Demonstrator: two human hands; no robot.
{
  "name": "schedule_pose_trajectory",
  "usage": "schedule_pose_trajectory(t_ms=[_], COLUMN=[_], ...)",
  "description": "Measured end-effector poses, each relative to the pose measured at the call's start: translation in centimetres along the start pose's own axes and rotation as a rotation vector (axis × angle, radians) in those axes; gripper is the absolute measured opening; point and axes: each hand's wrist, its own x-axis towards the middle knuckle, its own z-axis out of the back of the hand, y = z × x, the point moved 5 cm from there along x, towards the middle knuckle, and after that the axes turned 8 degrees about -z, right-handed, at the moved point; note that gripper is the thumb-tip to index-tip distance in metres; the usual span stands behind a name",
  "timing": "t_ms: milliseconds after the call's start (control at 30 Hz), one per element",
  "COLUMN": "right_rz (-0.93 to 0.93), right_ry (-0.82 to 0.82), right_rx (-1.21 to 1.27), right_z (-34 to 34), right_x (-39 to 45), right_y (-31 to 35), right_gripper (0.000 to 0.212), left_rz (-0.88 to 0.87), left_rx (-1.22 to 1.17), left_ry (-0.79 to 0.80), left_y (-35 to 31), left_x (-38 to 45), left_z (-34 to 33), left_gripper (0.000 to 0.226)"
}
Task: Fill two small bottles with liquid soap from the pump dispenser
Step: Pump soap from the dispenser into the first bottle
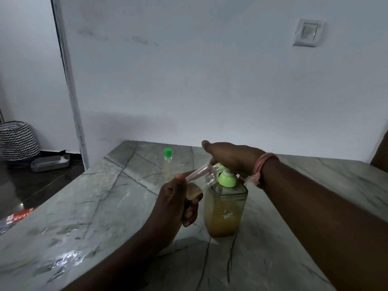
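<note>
Soap dispenser (225,208): upright on worktop (105,206); pump pressed by right hand (233,158), fingers hidden, state untellable. Open bottle (202,177): tilted at its spout, clasped by left-hand fingers (190,213). Capped bottle (168,162): behind dispenser. Risk: soap spilled should the mouth slip.

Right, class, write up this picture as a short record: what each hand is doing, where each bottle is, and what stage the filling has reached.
Left hand: holds the small clear bottle, tilted, mouth at the pump spout
Right hand: rests on the pump head
Dispenser: upright on the marble table, holds amber soap
Clear bottle contents: a little soap at its lower end
Second bottle: green cap on, standing farther back
Stage: filling under way
</note>
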Motion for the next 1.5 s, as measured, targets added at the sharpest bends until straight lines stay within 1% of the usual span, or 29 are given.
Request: schedule_pose_trajectory(t_ms=[100,200,267,333,367,400,433,500,533,567,667,833,867,1000,1133,1300,1433,1500], right_rz=[0.005,0.024,0.002,-0.068,-0.102,-0.118,-0.111,-0.032,0.022,0.052,0.036,-0.04,-0.03,0.035,0.063,-0.027,-0.013,0.005], right_ry=[-0.113,-0.134,-0.07,0.078,0.119,0.112,0.06,-0.107,-0.164,-0.183,-0.164,-0.075,-0.075,-0.152,-0.168,-0.044,-0.129,-0.143], right_rx=[0.039,0.002,0.016,0.063,0.111,0.149,0.145,0.043,0.018,0.015,0.016,-0.137,-0.132,0.043,-0.038,-0.097,-0.005,-0.027], right_z=[-0.3,-0.2,0.4,0.6,0.6,0.8,0.9,1.0,0.9,0.8,0.4,0.8,0.8,0.2,0.4,0.5,0.2,0.1], right_x=[0.9,0.0,-0.6,-0.8,-0.6,-0.3,-0.1,0.1,0.1,0.2,-0.2,-0.9,-0.8,-0.3,-0.7,-0.6,0.2,0.2], right_y=[-0.6,-0.3,-0.2,-0.6,-0.9,-1.0,-0.9,-0.4,-0.1,-0.1,-0.3,0.2,0.1,-0.4,-0.1,0.0,-0.5,-0.4], right_gripper=[0.079,0.082,0.083,0.086,0.086,0.083,0.077,0.069,0.069,0.072,0.077,0.079,0.08,0.086,0.088,0.081,0.078,0.076], left_rz=[-0.003,0.009,0.006,-0.001,0.0,0.001,0.001,-0.004,-0.009,-0.012,0.003,0.012,0.016,0.012,0.022,0.027,0.016,0.017], left_rx=[-0.007,-0.009,0.0,-0.005,-0.007,-0.006,-0.004,-0.012,-0.016,-0.019,-0.028,0.005,0.003,0.009,-0.009,0.001,-0.007,-0.011], left_ry=[-0.013,-0.022,-0.024,-0.016,-0.008,-0.002,0.001,0.001,0.002,0.007,0.009,-0.009,-0.007,-0.002,0.003,-0.005,0.009,0.007], left_y=[0.1,-0.1,-0.2,-0.4,-0.4,-0.5,-0.5,-0.4,-0.4,-0.3,-0.2,-0.3,-0.2,-0.1,-0.2,-0.1,0.1,0.1], left_x=[0.1,0.0,-0.1,-0.2,-0.2,-0.2,-0.2,-0.2,-0.2,-0.2,-0.2,-0.3,-0.3,-0.1,-0.2,-0.3,-0.1,-0.1], left_z=[0.1,-0.1,-0.2,-0.3,-0.3,-0.3,-0.3,-0.3,-0.4,-0.4,-0.5,-0.4,-0.4,-0.3,-0.5,-0.4,-0.4,-0.4], left_gripper=[0.092,0.091,0.092,0.092,0.091,0.089,0.088,0.086,0.084,0.082,0.082,0.09,0.09,0.086,0.085,0.091,0.086,0.088])
